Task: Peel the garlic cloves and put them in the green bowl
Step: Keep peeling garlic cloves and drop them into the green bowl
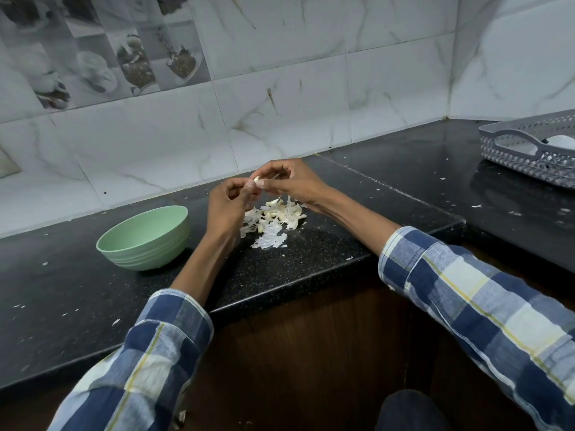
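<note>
A small pale garlic clove (pixel 257 179) is held above the black counter, pinched between the fingertips of my left hand (pixel 228 206) and my right hand (pixel 294 183). Right below the hands lies a pile of garlic cloves and white papery skins (pixel 273 220) on the counter. The light green bowl (pixel 144 237) stands upright to the left of my left hand, a short gap away. Its inside is mostly hidden from this angle.
The black speckled counter (pixel 311 256) has a front edge just under my forearms and turns a corner on the right. A grey perforated plastic basket (pixel 529 150) sits at the far right. Small skin flakes dot the counter. A tiled wall stands behind.
</note>
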Motion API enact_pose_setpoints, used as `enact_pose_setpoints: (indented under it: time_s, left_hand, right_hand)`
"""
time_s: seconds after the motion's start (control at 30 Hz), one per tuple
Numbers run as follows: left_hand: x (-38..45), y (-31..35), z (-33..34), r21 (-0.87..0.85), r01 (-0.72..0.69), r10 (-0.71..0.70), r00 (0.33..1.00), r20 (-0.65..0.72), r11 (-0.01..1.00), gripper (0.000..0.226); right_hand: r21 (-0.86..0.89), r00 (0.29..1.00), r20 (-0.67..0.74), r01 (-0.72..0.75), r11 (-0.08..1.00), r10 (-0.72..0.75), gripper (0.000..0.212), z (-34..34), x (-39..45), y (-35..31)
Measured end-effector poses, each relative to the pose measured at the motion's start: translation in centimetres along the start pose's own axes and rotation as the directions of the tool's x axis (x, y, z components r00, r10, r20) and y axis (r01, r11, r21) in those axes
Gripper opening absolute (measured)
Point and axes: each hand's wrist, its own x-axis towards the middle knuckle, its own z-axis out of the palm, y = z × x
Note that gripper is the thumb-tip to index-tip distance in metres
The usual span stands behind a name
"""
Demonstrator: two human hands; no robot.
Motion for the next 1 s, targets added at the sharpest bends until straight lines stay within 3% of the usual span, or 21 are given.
enact_pose_setpoints:
  time_s: [0.17, 0.53, 1.0]
  left_hand:
    - [0.1, -0.1, -0.2, -0.104, 0.050, -0.049, 0.999, 0.015, 0.993, 0.020]
    - [-0.5, 0.7, 0.0, 0.228, -0.201, 0.217, 0.975, -0.046, 0.953, 0.016]
    - [-1.1, 0.9, 0.2, 0.312, -0.278, 0.295, 0.956, -0.005, 0.908, 0.009]
  right_hand:
    - [0.032, 1.000, -0.017, 0.012, 0.999, -0.011, 0.024, -0.1, 0.1, -0.1]
    - [0.028, 0.998, -0.051, 0.023, 0.999, -0.022, 0.027, -0.3, 0.4, 0.0]
    - [-0.132, 0.999, -0.007, 0.031, 0.991, -0.032, 0.016, 0.4, 0.1, -0.3]
